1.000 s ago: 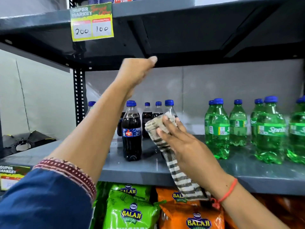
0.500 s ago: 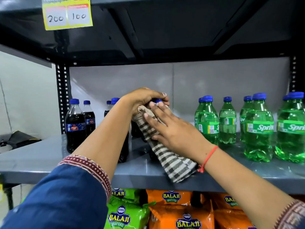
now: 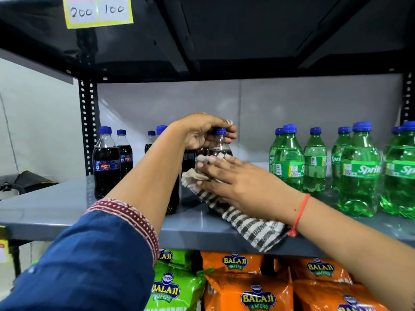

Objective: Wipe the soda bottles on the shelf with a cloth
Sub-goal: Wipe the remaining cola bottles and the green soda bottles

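Note:
On the grey shelf [image 3: 56, 207], my left hand [image 3: 199, 131] grips the neck and blue cap of a dark cola bottle [image 3: 221, 145]. My right hand [image 3: 242, 182] presses a striped black-and-white cloth [image 3: 251, 225] flat against that bottle's body, which the cloth mostly hides. More cola bottles [image 3: 105, 162] stand to the left. Several green Sprite bottles [image 3: 359, 169] stand in a group on the right.
A dark upper shelf with a yellow price tag [image 3: 97, 11] hangs overhead. Below the shelf lie green [image 3: 170, 286] and orange [image 3: 253, 290] Balaji wafer bags. A perforated black upright [image 3: 86, 126] stands at the left rear.
My left hand came down from near the upper shelf and took the bottle's cap. The cloth under my right hand slid down the bottle from the neck to the body.

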### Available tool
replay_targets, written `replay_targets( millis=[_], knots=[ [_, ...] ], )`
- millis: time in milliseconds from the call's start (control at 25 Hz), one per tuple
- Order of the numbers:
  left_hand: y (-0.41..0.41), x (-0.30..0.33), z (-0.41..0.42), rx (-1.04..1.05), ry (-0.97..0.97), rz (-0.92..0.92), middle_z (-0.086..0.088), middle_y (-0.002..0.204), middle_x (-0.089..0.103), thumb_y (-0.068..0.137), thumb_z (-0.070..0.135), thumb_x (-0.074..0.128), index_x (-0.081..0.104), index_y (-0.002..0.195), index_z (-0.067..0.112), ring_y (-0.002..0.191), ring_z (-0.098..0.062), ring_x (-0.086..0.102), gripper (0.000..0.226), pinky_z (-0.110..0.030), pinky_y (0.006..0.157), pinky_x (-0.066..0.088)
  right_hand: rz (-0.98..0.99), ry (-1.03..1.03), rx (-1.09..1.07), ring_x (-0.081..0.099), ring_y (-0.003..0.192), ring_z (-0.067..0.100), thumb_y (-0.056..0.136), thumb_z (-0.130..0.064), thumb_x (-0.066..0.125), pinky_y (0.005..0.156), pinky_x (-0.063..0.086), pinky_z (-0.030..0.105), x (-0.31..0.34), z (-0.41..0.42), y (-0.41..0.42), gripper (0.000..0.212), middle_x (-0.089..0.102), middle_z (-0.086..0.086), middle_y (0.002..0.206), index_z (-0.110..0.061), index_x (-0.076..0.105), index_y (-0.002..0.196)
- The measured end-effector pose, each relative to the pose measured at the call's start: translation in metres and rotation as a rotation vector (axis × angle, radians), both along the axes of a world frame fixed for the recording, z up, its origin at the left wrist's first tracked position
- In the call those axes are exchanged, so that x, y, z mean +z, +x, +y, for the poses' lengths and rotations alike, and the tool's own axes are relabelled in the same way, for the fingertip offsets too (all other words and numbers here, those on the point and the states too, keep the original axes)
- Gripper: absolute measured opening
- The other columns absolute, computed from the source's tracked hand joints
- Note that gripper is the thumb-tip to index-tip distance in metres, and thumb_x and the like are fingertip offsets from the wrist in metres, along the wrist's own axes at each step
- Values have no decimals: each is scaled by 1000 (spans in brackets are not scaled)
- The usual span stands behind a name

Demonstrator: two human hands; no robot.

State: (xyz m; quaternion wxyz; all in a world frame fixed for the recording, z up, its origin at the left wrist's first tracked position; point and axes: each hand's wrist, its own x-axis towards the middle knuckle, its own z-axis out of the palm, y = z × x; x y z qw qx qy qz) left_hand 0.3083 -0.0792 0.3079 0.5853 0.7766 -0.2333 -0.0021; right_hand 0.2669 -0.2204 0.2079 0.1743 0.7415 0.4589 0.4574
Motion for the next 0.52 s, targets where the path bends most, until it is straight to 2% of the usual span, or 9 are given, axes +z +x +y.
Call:
replay_targets(
  millis=[80, 160, 280, 400, 520],
  knots=[
    [-2, 0, -1, 3, -9, 20, 1, 68, 74, 84, 21, 57, 67, 80, 8, 65, -9, 69, 17, -22, 68, 56, 19, 80, -6, 41, 124, 42, 77, -8, 67, 101, 32, 56, 9, 2, -1, 48, 48, 21, 135, -9, 51, 123],
    [-3, 0, -1, 6, -5, 14, 1, 66, 74, 85, 21, 56, 66, 80, 8, 63, -8, 68, 17, -21, 63, 56, 57, 63, 11, 42, 124, 42, 75, -2, 65, 99, 34, 58, 4, 4, -1, 47, 50, 21, 133, -7, 53, 120],
    [-3, 0, 0, 17, -12, 5, -1, 71, 73, 84, 21, 56, 66, 80, 7, 66, -9, 68, 17, -23, 69, 55, 86, -43, 11, 40, 126, 40, 76, 0, 63, 103, 30, 55, 1, 3, -2, 47, 48, 19, 136, -9, 53, 120],
    [-4, 0, -2, 23, -19, 30, -1, 71, 73, 85, 21, 56, 66, 80, 7, 65, -10, 68, 17, -25, 72, 55, 79, 81, -35, 35, 129, 40, 81, -7, 63, 106, 20, 48, 15, 2, -1, 45, 42, 20, 139, -10, 50, 124],
    [-4, 0, -1, 20, -3, 4, -2, 74, 72, 85, 21, 56, 66, 80, 8, 65, -9, 68, 17, -21, 67, 55, 147, -16, -30, 32, 131, 39, 80, 0, 59, 107, 25, 53, 1, 1, -3, 47, 40, 18, 141, -10, 49, 125]
  ],
)
